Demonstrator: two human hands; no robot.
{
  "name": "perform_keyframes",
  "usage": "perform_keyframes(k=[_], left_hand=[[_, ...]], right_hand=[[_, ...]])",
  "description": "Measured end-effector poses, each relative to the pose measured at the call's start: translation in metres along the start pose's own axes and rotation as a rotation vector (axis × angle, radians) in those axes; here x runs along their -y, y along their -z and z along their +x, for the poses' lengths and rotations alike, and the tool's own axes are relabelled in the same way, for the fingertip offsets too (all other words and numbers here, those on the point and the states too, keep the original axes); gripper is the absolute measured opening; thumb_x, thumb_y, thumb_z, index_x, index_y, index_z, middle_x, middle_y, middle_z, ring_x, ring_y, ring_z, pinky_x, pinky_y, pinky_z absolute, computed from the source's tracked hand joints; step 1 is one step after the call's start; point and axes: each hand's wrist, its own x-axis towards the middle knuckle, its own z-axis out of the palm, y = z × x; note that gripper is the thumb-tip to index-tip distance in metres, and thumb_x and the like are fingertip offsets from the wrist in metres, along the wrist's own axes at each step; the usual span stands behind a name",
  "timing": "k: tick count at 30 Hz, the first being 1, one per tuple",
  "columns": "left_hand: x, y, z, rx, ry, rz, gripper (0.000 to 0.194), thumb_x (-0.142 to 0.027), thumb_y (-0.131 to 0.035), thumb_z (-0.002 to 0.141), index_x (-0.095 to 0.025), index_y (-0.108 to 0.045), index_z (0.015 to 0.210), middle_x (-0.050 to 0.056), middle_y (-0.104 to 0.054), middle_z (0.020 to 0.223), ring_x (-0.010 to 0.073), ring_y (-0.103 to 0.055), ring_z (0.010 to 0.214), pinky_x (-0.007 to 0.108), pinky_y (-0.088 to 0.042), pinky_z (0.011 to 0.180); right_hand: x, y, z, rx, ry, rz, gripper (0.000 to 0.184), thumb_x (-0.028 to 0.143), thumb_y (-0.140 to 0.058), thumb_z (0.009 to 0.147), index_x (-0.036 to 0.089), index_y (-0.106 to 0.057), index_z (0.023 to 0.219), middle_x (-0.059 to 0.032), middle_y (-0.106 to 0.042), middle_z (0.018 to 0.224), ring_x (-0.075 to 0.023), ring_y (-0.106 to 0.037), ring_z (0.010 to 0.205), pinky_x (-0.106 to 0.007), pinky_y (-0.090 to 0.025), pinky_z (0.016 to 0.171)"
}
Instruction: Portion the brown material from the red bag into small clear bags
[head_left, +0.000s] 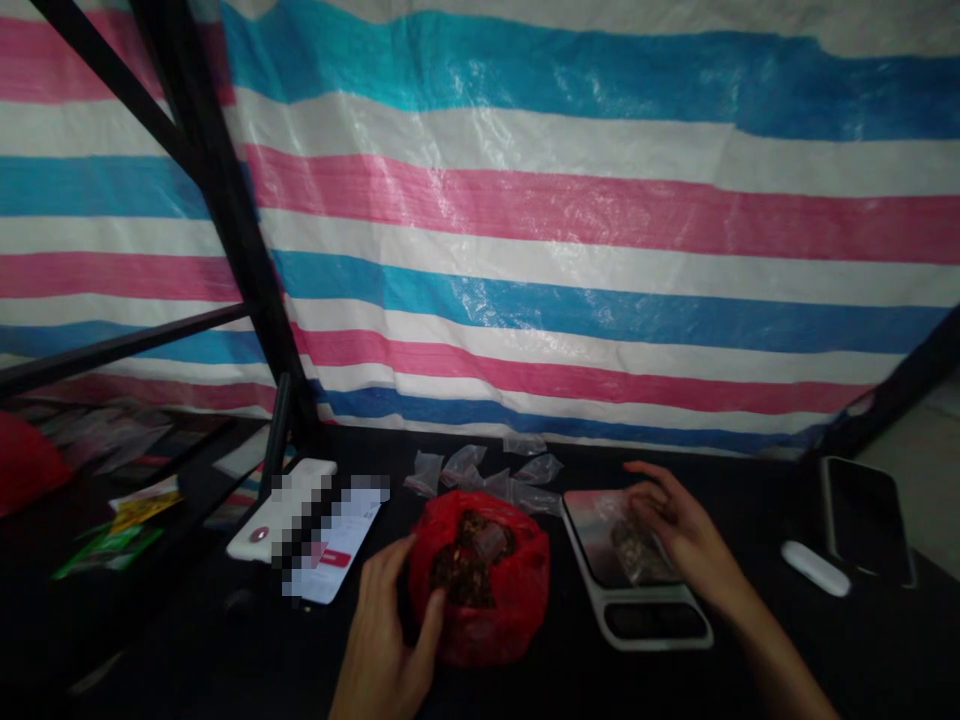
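A red plastic bag [517, 625] stands with its mouth open, holding dark brown loose bits and a small clear scoop or cup-like piece [491, 543]. Along its left side, my left hand [394, 625] grips the edge, thumb over the rim and fingers outside. My right hand [679, 530] is over the kitchen scale [592, 530], fingers pinched on the top of a small clear plastic bag [637, 550] with brownish dried bits in it. That bag is on or just above the scale's shiny plate; I cannot tell which. The scale's display looks dark.
Several small clear bags [465, 465] lie behind the red bag. A white device [300, 490] and a printed sheet or phone [337, 550] are at left, partly pixelated. At right are a phone [866, 515] and a white oblong object [816, 568]. Striped sheeting [562, 210] hangs behind.
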Motion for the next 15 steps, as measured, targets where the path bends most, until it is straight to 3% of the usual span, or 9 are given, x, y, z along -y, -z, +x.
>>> perform_keyframes(k=[3,6,10,13,15], left_hand=[[0.003,-0.003,-0.003,-0.002,0.002,0.039,0.045,-0.033,-0.053,0.097,-0.02,-0.043,0.138,0.016,-0.057,0.129,0.0299,-0.058,0.119,0.05,-0.056,0.095],[0.004,-0.002,-0.003,0.002,0.033,0.03,0.041,-0.034,-0.049,0.098,-0.02,-0.045,0.136,0.015,-0.058,0.127,0.0288,-0.06,0.115,0.048,-0.057,0.094],[0.01,0.001,-0.005,-0.02,0.121,-0.005,0.04,-0.038,-0.047,0.099,-0.019,-0.047,0.134,0.014,-0.06,0.123,0.0273,-0.064,0.106,0.046,-0.058,0.088],[0.013,0.001,-0.007,-0.04,0.156,-0.007,0.04,-0.04,-0.046,0.098,-0.019,-0.049,0.131,0.015,-0.061,0.124,0.0274,-0.065,0.103,0.047,-0.059,0.087],[0.013,0.001,-0.007,-0.024,0.155,-0.006,0.038,-0.04,-0.045,0.098,-0.019,-0.051,0.129,0.014,-0.063,0.121,0.0277,-0.065,0.105,0.047,-0.059,0.089]], right_hand=[[-0.012,0.009,0.01,0.145,0.01,-0.223,0.037,0.043,-0.059,0.087,0.021,-0.061,0.117,0.0008,-0.065,0.073,-0.0189,-0.064,0.068,-0.031,-0.052,0.065],[-0.022,0.008,0.014,0.142,0.072,-0.356,0.04,0.041,-0.053,0.09,0.02,-0.061,0.123,-0.0029,-0.07,0.084,-0.02,-0.067,0.076,-0.034,-0.054,0.074],[-0.032,0.016,0.01,-0.132,0.132,-0.408,0.044,0.047,-0.049,0.093,0.02,-0.059,0.127,-0.008,-0.071,0.102,-0.022,-0.069,0.092,-0.035,-0.054,0.085],[-0.036,0.026,0.006,-0.339,0.149,-0.417,0.043,0.051,-0.044,0.096,0.019,-0.063,0.118,-0.0071,-0.07,0.094,-0.0217,-0.068,0.088,-0.034,-0.054,0.082],[-0.038,0.029,0.005,-0.403,0.156,-0.427,0.044,0.054,-0.043,0.096,0.019,-0.066,0.111,-0.006,-0.068,0.087,-0.0212,-0.068,0.083,-0.032,-0.053,0.078]])
